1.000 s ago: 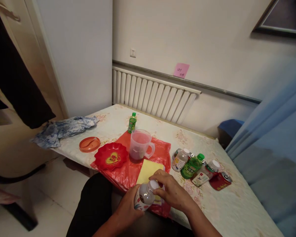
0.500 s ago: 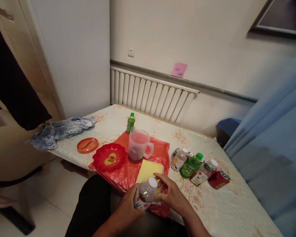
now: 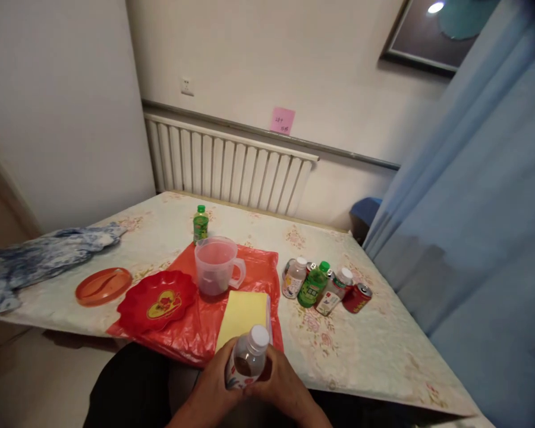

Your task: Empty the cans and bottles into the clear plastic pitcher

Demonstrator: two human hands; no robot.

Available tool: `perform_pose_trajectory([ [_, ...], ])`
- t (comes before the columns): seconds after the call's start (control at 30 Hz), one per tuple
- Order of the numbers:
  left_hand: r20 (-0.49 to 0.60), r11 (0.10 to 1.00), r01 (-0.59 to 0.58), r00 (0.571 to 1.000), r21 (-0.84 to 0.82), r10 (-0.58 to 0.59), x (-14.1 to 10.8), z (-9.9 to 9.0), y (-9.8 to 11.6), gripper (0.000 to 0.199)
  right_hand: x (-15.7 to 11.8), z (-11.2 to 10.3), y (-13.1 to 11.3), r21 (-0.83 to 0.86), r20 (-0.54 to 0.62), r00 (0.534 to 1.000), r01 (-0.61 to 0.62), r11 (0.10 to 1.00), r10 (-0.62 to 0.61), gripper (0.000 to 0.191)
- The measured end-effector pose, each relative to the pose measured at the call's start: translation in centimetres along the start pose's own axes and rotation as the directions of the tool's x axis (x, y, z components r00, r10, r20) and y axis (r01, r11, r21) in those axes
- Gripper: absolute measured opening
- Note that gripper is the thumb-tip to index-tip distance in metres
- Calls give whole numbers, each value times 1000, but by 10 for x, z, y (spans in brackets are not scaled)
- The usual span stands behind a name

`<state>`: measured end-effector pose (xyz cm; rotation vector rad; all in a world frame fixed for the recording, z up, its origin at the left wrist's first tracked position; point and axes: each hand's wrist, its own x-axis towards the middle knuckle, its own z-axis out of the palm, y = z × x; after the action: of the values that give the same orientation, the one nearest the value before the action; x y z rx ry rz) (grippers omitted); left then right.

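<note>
A clear plastic bottle (image 3: pixel 246 364) with a white cap and a printed label stands nearly upright at the table's near edge, some dark liquid showing inside. My left hand (image 3: pixel 211 380) wraps its left side. My right hand (image 3: pixel 286 379) closes round its right side, thumbs low on the label. Just beyond lies a yellow sheet or pad (image 3: pixel 243 312) on a red plastic sheet (image 3: pixel 261 267). A clear jug (image 3: pixel 216 267) with a handle stands behind it, and a red scalloped plate (image 3: pixel 138 306) sits to the left.
A small green bottle (image 3: pixel 200 224) stands behind the jug. On the right cluster several drinks, among them a larger green bottle (image 3: pixel 312 286) and a red can (image 3: pixel 357 298). An orange round lid or dish (image 3: pixel 109 285) and a blue-white cloth (image 3: pixel 62 255) lie left. A blue curtain (image 3: pixel 472 208) hangs right.
My right hand, earlier with fingers apart beside the bottle, has closed on its right side. My left hand keeps its hold. The view has swung to the right.
</note>
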<state>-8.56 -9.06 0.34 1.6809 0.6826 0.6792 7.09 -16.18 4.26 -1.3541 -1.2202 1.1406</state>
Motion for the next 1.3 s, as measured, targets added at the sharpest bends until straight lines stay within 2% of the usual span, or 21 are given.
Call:
perform_pose_trajectory([
  [0.1,30,1000,-17,999,-1,17,5,6,-3,70,-3,-3,5,-39,-66,998,17,999,-20,50],
  [0.2,78,999,-13,997,-31,16,11,13,-2,72,-1,-9,20,-70,-140,988,56,996,-66,47],
  [0.27,63,998,62,996,-28,-60,15,15,-3,79,0,-19,31,-24,-172,982,75,997,-78,48],
  [0.37,-44,983,184,982,25,-183,21,14,-11,81,0,-45,42,27,-266,963,53,998,-44,49],
  [0.47,-106,978,181,980,104,-170,24,10,-24,70,-6,-80,48,-47,-426,904,25,999,-43,49],
  [0.57,-117,976,159,983,149,-142,27,6,-36,61,-16,-117,52,-130,-550,832,-4,992,-68,49],
  [0.77,-120,969,134,987,208,-111,35,-1,-64,55,-36,-183,72,-200,-769,632,-102,975,-92,50],
  [0.93,-134,953,169,981,250,-139,41,-9,-89,55,-43,-233,99,-273,-862,486,-214,938,-141,53],
  [1.0,-140,951,176,980,255,-144,43,-10,-96,52,-42,-248,107,-291,-876,456,-240,926,-157,53],
  [1.2,-139,943,128,986,306,-89,47,-12,-108,47,-21,-276,112,-310,-892,412,-257,916,-186,53],
  [1.3,-152,932,117,986,344,-68,48,-11,-113,44,-7,-284,111,-328,-887,410,-236,915,-212,55],
])
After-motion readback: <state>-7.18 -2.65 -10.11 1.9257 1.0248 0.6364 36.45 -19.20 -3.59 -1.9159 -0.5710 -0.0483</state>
